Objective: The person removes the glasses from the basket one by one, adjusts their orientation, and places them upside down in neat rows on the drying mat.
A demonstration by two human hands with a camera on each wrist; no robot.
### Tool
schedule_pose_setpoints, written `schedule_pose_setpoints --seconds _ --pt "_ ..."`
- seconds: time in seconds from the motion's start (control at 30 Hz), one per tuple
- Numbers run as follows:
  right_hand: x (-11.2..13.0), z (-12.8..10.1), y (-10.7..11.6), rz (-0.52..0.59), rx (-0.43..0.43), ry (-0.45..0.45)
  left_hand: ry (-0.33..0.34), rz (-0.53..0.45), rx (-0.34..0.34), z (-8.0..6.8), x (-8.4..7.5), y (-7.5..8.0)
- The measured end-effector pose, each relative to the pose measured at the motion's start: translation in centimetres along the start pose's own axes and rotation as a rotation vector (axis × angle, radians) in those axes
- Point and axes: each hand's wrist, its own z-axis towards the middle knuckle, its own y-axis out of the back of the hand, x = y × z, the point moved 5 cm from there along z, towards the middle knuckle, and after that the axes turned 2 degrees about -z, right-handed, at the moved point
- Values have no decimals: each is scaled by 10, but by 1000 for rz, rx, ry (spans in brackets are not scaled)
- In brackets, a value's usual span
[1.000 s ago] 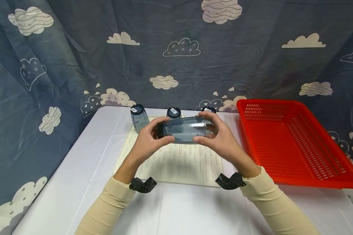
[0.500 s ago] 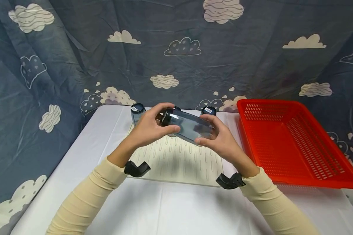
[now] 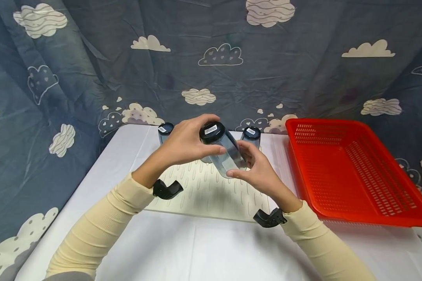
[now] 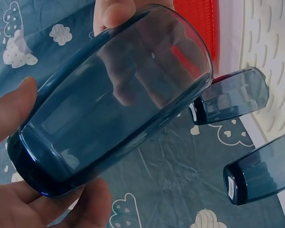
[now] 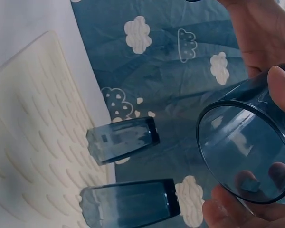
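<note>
Two hands' fingers gripping tilted blue glass (image 3: 223,150), left hand (image 3: 184,142) at base, right hand (image 3: 258,169) at rim

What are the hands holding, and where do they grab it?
Both hands hold one blue glass, tilted in the air. The left hand grips its thick base end; the right hand grips near its open rim.

On the table (image 3: 119,156) the mat (image 3: 211,191) sits centre, two upturned glasses (image 3: 165,132) (image 3: 251,134) stand along the mat's far edge, the basket (image 3: 351,171) lies just right of the mat, and a tilted glass (image 3: 223,150) hangs above the mat between both hands (image 3: 184,144) (image 3: 260,173).
</note>
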Motion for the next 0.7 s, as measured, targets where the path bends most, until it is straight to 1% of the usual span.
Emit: schedule_pose_setpoints --seconds 0.13,0.27,0.33,0.4,0.5,0.6,0.7 --pt "0 0 -1 15 23 -1 -23 5 14 2 -5 -2" --pt "-1 -1 -3 11 86 -11 -57 31 42 4 -11 -6" --pt "0 -2 -4 -23 117 -6 -73 56 52 4 -12 -7" --pt "1 -5 -3 -79 132 4 -85 77 58 3 -12 -9" --pt "2 -13 5 -215 142 19 -87 95 62 1 -7 -10" --pt "4 -26 18 -341 159 19 -80 99 52 0 -1 -9" --pt "7 -44 35 -482 162 34 -56 106 49 -1 6 -10"
